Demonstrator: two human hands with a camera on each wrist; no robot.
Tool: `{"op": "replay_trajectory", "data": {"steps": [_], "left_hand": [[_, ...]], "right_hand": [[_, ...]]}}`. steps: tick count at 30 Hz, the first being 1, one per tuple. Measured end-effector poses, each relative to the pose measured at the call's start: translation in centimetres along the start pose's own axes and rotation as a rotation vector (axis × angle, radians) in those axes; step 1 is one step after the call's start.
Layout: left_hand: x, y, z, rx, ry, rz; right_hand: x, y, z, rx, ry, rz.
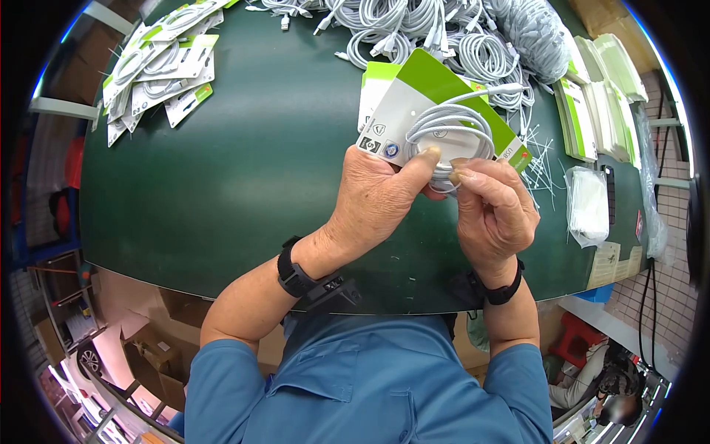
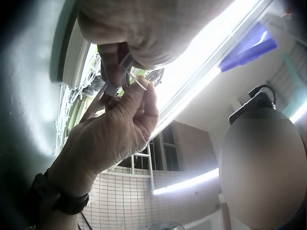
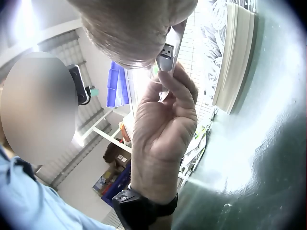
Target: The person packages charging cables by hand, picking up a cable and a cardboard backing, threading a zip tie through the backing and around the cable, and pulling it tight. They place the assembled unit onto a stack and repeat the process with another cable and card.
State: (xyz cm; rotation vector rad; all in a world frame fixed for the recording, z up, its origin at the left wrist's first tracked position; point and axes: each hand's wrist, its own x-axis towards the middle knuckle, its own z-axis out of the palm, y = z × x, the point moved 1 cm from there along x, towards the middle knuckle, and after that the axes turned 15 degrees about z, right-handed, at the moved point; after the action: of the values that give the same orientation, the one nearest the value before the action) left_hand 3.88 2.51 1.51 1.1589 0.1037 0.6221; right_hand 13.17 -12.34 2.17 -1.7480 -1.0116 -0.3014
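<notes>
A green-and-white card with a coiled light-grey cable on its front is gripped by the left hand, thumb pressed on the coil's lower part. At the coil's lower right, the right hand pinches with thumb and fingertips. In the left wrist view a thin white strip shows at the fingertips of the right hand. A USB plug shows beside the left hand in the right wrist view. The coil's underside is hidden.
Carded cables are piled at the far left of the green table. Loose coiled cables lie at the back. Card stacks, scattered thin white strips and a clear bag lie on the right.
</notes>
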Motion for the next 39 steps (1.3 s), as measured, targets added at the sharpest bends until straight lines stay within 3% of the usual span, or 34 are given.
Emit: {"op": "replay_trajectory", "data": {"steps": [11, 17, 20, 31, 35, 39], "left_hand": [[-0.1, -0.1, -0.1, -0.009, -0.024, -0.018], [-0.1, -0.3, 0.6, -0.062, 0.098, -0.011], [-0.1, -0.5, 0.2, 0.016, 0.064, -0.013], [0.0, -0.6, 0.5, 0.029, 0.062, 0.011], [0.1, -0.5, 0.8, -0.01, 0.052, 0.02], [0.2, -0.5, 0.6, 0.063, -0.012, 0.046]], "right_hand": [[0.3, -0.3, 0.0, -0.045, -0.013, -0.037], [0.7, -0.5, 0.5, 0.002, -0.042, -0.007], [1.0, -1.2, 0.1, -0.007, -0.156, 0.158], [0.9, -0.7, -0.3, -0.157, -0.109, -0.029], [1.7, -1.4, -0.8, -0.158, -0.178, 0.059], [1.8, -0.7, -1.1, 0.023, -0.24, 0.208]]}}
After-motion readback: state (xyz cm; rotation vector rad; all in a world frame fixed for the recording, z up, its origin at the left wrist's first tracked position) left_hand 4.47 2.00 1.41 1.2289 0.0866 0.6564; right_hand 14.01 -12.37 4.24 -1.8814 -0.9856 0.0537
